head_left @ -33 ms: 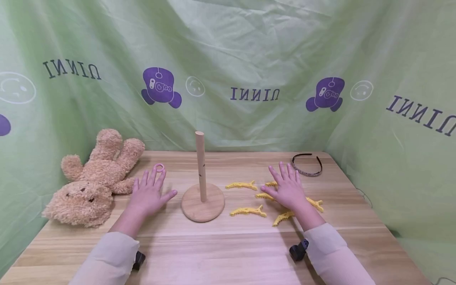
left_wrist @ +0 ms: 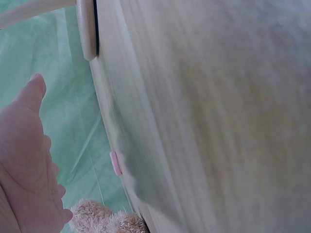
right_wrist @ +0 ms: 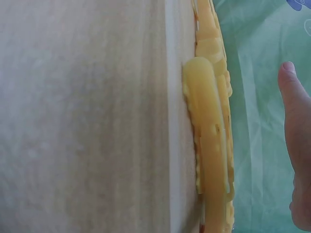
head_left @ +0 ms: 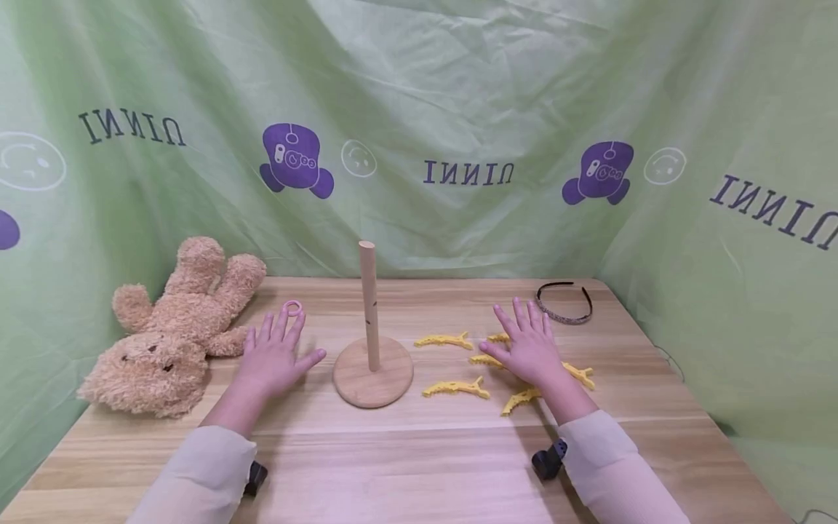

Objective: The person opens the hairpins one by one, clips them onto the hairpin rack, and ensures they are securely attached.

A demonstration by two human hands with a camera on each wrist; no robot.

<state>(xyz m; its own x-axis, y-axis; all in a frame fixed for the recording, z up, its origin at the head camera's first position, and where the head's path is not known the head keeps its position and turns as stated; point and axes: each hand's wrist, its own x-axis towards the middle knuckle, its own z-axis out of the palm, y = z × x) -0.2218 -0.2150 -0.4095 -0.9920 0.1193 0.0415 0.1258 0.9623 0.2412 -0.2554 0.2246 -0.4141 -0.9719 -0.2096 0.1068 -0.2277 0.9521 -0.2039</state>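
Note:
My left hand [head_left: 273, 362] is held above the table with its fingers spread, between the teddy bear [head_left: 196, 309] and a wooden stand [head_left: 373, 386] with an upright post. A small pink ring [head_left: 292, 308] lies just beyond its fingertips; the left wrist view shows that ring [left_wrist: 115, 163] flat on the tabletop. Over several yellow alligator hair clips [head_left: 456, 388] hovers my right hand [head_left: 527, 354], fingers also spread and holding nothing. It partly hides some clips in the head view. In the right wrist view, a yellow clip [right_wrist: 206, 111] lies close to the camera, apart from the hand.
A dark headband [head_left: 566, 318] with a glittery band lies at the back right of the wooden table [head_left: 393, 473]. The bear lies on its back along the left side. A green printed curtain [head_left: 419, 87] encloses the back and both sides.

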